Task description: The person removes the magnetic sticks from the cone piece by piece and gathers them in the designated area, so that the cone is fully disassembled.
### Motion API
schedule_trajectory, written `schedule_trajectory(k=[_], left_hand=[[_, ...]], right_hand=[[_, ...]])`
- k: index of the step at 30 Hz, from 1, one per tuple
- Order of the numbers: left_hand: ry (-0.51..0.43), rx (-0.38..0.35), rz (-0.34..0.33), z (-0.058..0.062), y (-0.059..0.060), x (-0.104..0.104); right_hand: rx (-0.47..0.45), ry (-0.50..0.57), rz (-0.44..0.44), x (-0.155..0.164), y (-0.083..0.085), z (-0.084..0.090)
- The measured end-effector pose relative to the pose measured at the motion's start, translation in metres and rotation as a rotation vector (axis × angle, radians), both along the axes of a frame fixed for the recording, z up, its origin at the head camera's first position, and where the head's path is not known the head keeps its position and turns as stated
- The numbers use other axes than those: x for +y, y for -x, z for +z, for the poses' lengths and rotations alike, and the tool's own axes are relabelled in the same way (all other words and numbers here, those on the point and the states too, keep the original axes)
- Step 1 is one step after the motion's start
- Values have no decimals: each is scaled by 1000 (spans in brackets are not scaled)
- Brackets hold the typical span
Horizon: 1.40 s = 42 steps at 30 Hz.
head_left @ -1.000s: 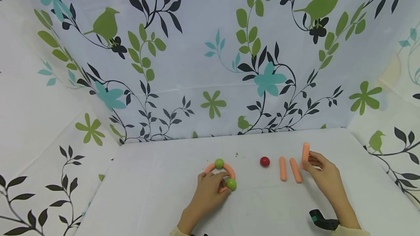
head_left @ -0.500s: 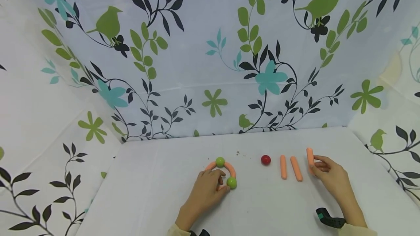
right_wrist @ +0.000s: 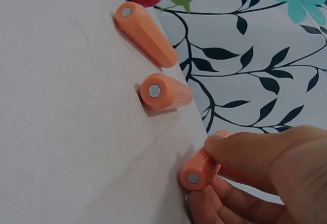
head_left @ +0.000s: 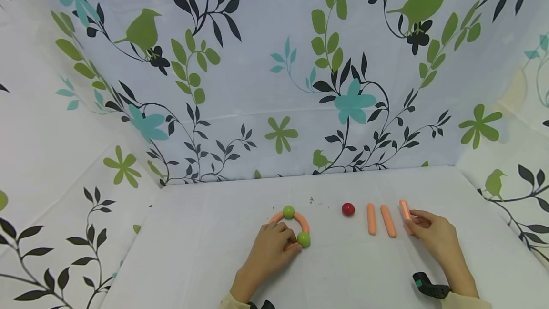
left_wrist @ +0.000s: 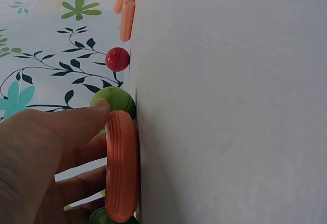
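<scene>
On the white table, a ring of curved orange rods and green balls lies partly under my left hand [head_left: 272, 247]. Seen from the left wrist, the thumb presses a green ball [left_wrist: 115, 100] at the end of a curved orange rod [left_wrist: 122, 168], with the fingers behind that rod. The ring's far green ball [head_left: 289, 212] shows beyond the hand. My right hand [head_left: 435, 232] pinches a straight orange rod [head_left: 405, 210] between thumb and fingers, close to the table. A grey disc marks the end of this held rod [right_wrist: 193, 178] in the right wrist view.
Two straight orange rods, one left [head_left: 371, 219] and one right [head_left: 388, 221], lie side by side left of the right hand. A red ball [head_left: 348, 209] sits farther left. Behind the table [head_left: 343, 271] hangs a patterned cloth [head_left: 240, 85].
My right hand has shifted a little to the right and lowered its rod toward the table beside the other two. The left hand's fingers have shifted slightly at the ring.
</scene>
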State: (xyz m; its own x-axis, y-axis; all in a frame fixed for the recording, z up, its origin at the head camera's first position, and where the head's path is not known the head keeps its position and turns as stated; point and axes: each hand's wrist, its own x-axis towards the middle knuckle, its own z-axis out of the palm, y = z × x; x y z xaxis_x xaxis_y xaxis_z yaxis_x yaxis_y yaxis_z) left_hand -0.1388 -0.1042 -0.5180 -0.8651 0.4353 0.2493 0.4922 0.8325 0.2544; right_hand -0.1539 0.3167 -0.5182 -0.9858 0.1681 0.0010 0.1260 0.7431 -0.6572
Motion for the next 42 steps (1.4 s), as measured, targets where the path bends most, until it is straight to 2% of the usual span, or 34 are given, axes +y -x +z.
schedule_trajectory(k=[4, 9, 15, 21, 30, 36, 42], left_hand=[[-1, 19, 0, 2, -1, -1], [-14, 16, -1, 4, -1, -1], [-11, -24, -3, 3, 1, 0], [-20, -101, -10, 4, -5, -4], [25, -117, -74, 8, -14, -8], [54, -83, -108, 13, -21, -12], [61, -49, -130, 13, -28, -17]], right_hand=[[25, -28, 3, -3, 1, 1], [-17, -61, 9, -8, 1, 3], [-44, -70, 55, -9, 4, 2], [-48, -96, 133, -4, 4, 4], [56, -127, 138, -3, -11, 12], [203, -139, 138, -21, -23, 24], [305, -81, 159, -53, -34, 32]])
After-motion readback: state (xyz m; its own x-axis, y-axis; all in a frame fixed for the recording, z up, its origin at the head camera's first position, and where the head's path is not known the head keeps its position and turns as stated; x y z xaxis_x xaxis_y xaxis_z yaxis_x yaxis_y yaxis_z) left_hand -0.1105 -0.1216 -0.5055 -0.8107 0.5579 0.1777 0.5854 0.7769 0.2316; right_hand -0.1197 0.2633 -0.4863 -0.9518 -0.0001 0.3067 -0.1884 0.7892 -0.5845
